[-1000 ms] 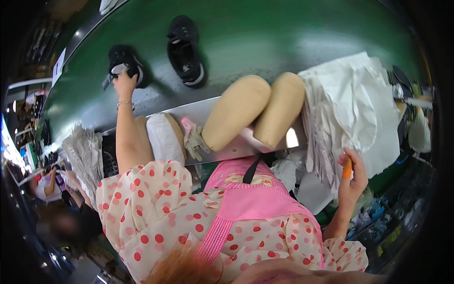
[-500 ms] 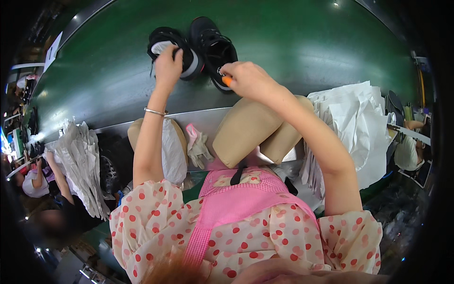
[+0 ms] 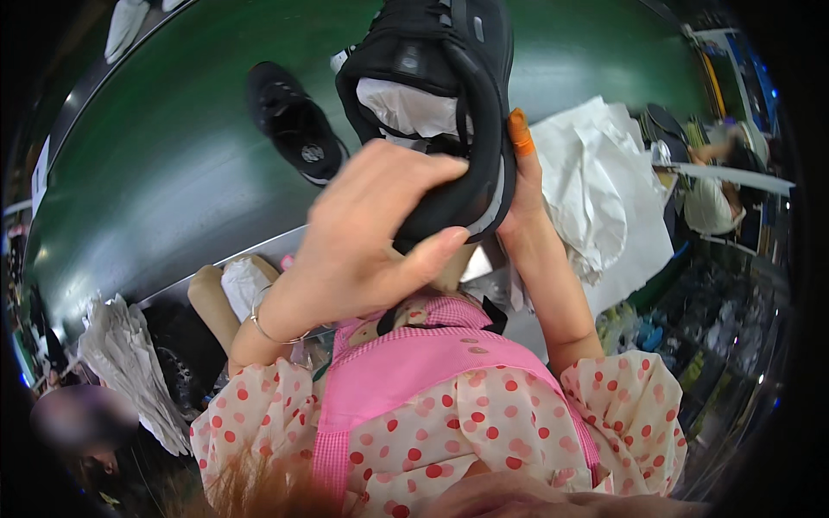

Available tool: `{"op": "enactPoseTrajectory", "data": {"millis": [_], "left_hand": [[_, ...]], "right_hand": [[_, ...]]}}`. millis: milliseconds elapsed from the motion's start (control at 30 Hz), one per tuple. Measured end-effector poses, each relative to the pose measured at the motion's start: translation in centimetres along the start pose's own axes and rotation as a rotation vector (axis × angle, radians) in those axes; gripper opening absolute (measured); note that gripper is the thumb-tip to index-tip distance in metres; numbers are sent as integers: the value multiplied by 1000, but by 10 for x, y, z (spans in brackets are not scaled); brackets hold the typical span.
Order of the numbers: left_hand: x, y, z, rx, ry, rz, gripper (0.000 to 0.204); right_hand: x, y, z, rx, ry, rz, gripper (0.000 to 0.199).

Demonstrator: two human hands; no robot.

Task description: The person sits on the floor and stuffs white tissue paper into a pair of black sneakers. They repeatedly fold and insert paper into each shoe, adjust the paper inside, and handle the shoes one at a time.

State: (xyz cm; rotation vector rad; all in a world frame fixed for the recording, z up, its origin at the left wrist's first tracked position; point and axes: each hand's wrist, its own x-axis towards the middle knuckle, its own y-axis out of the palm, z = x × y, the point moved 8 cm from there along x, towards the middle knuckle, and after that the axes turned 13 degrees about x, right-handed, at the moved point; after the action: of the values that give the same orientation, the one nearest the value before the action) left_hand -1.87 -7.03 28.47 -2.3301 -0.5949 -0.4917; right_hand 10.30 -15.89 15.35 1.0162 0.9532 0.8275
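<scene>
Close up in the upper middle, a black sneaker is held with its opening facing me. Crumpled white paper fills its inside below the tongue. My right hand grips the shoe from the right side; its thumb, wearing an orange finger cover, lies along the collar. My left hand is closed over the heel collar, fingertips at the opening and thumb on the outer heel. A second black sneaker lies on the green bench to the left, a round mark showing on its insole.
Stacked white paper sheets sit right of my right forearm, and more crumpled paper hangs at the left. Beige-covered legs show behind my hands at the bench edge. Another person sits at the far right.
One sneaker has come up off the bench toward me, held in both hands; before, each hand was at a separate shoe. The other sneaker lies alone. My view has shifted.
</scene>
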Motion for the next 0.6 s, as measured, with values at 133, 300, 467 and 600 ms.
{"op": "enactPoseTrajectory", "data": {"millis": [133, 300, 467, 600], "left_hand": [[2, 26, -4, 100, -194, 38, 26], [-14, 102, -14, 444, -67, 593, 18], [-43, 125, -49, 226, -169, 830, 18], [-38, 65, -55, -755, -639, 468, 18]], "right_hand": [[-49, -6, 21, -39, -131, -95, 52], [-103, -24, 31, -279, -170, -237, 50], [-159, -17, 61, -396, -210, -119, 58], [-191, -17, 69, -27, -63, -13, 51]]}}
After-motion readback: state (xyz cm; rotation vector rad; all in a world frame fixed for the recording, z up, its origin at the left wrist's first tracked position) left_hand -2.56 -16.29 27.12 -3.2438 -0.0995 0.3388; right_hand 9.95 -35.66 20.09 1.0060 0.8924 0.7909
